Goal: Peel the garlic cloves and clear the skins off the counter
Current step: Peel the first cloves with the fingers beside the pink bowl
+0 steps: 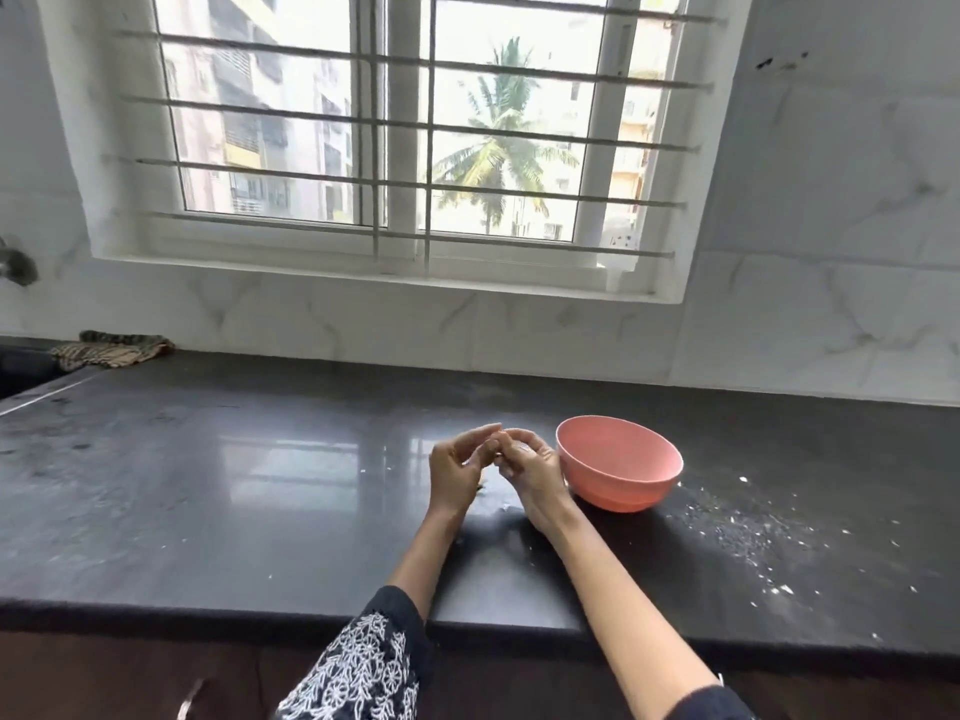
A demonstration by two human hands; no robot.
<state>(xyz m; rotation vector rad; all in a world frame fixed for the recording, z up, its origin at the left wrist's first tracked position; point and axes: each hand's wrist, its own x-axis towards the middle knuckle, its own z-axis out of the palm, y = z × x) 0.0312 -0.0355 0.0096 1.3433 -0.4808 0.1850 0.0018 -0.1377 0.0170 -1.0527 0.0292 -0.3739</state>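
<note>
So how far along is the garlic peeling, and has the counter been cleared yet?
Some peeling looks done: white skin flakes lie scattered on the dark polished stone counter, right of the pink plastic bowl. In hand: the left hand and right hand meet beside the bowl, apparently working something small, too hidden to identify. Left: the flakes are not yet cleared. The bowl's contents cannot be seen.

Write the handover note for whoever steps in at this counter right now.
Left hand: fingers curled, meeting the right hand above the counter.
Right hand: fingers curled round something small and pale, probably a garlic clove; too small to confirm.
Pink bowl: just right of the hands; contents hidden from this angle.
Skin flakes: scattered on the counter right of the bowl, a few near the hands.
Done: cannot tell how many cloves are peeled.
Left: finish peeling, then clear the flakes.
</note>
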